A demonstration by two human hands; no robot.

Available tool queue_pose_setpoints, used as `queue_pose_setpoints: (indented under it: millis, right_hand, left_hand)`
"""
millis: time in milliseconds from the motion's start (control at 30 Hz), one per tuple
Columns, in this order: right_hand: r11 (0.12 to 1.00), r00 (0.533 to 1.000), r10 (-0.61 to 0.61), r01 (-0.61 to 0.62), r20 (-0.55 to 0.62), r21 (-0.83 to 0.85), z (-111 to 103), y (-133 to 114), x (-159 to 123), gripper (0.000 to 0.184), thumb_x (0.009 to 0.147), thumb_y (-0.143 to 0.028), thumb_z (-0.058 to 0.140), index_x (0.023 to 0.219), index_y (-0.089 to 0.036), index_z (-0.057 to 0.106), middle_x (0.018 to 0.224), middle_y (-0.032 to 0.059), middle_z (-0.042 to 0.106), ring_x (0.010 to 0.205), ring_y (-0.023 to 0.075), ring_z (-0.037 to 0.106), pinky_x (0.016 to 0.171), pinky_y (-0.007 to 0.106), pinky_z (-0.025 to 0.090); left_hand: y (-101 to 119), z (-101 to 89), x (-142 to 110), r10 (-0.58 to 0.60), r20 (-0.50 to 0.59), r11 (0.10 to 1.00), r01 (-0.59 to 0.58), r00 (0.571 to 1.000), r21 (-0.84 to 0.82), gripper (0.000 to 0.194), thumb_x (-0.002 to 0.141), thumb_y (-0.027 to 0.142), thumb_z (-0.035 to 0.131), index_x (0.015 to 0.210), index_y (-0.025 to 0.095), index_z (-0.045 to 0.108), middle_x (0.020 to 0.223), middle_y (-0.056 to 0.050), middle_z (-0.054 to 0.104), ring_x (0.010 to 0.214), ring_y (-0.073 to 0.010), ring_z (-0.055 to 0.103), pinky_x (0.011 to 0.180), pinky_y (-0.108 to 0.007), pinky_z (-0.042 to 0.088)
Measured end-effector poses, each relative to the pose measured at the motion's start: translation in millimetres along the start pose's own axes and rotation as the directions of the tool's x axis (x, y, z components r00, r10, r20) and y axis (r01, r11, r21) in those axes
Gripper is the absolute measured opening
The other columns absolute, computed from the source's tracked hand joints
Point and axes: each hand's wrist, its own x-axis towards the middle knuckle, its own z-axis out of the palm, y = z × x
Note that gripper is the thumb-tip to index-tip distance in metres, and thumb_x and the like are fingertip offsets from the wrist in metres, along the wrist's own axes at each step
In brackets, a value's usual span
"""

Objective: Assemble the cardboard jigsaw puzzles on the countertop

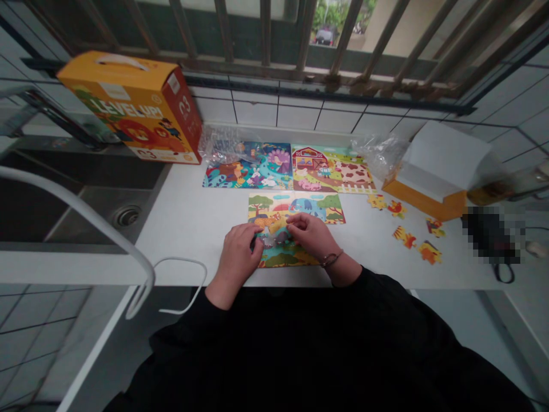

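My left hand (pixel 235 254) and my right hand (pixel 306 236) meet over a partly hidden jigsaw puzzle (pixel 295 207) on the white counter (pixel 184 240). Its top shows trees and a blue elephant. Between my fingers lie grey and yellow jigsaw pieces (pixel 274 234). My right fingertips pinch the yellow piece, while my left fingers rest at the grey piece's edge. Beyond lie two finished puzzles, one of sea animals (pixel 247 166) and one of a farm (pixel 332 169). Several loose pieces (pixel 405 236) sit to my right.
An orange puzzle box (pixel 128 106) stands at back left, with clear plastic wrap (pixel 380 154) and a white-and-orange box (pixel 441 166) at back right. A steel sink (pixel 103 200) and curved faucet (pixel 86 200) lie left. A pixelated black object (pixel 491 237) sits right.
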Motion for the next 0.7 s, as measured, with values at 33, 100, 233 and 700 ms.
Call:
queue_pose_setpoints:
  millis: [33,100,233,700]
  right_hand:
    - [1.000,1.000,0.010,-0.010,-0.010,-0.005,1,0,1,0.008,0.094,-0.023,0.071,0.102,-0.021,0.072,0.086,0.0012,0.079,0.072,0.0147,0.074,0.060,0.023,0.058]
    - [0.999,1.000,0.028,-0.028,-0.013,-0.020,3,1,1,0.003,0.094,-0.023,0.072,0.096,-0.021,0.070,0.086,0.0014,0.080,0.070,0.0147,0.074,0.058,0.023,0.056]
    - [0.997,0.999,0.045,-0.045,-0.004,-0.058,9,0,1,0.005,0.096,-0.024,0.072,0.092,-0.022,0.069,0.080,0.0001,0.079,0.064,0.0156,0.075,0.058,0.025,0.057]
    - [0.978,0.999,-0.005,-0.002,-0.033,-0.208,16,0,0,0.016,0.097,-0.032,0.076,0.084,-0.023,0.072,0.069,-0.0010,0.077,0.067,0.0185,0.075,0.063,0.028,0.052]
  left_hand:
    - [0,0.0,0,-0.004,0.003,1.000,0.004,1.000,0.000,0.022,0.096,0.017,0.062,0.116,0.022,0.071,0.125,-0.010,0.078,0.121,-0.0310,0.069,0.109,-0.053,0.055]
    - [0,0.0,0,-0.007,0.005,1.000,0.007,1.000,0.000,0.023,0.096,0.017,0.062,0.116,0.022,0.071,0.125,-0.010,0.078,0.121,-0.0308,0.068,0.110,-0.052,0.054]
    - [0,0.2,-1,-0.006,0.007,1.000,0.006,1.000,0.007,0.024,0.096,0.016,0.062,0.117,0.022,0.072,0.125,-0.010,0.078,0.121,-0.0305,0.068,0.110,-0.052,0.054]
    - [2,-1.2,0,0.004,0.012,1.000,-0.004,1.000,0.013,0.021,0.095,0.016,0.064,0.114,0.022,0.072,0.124,-0.010,0.077,0.120,-0.0306,0.068,0.108,-0.052,0.054]
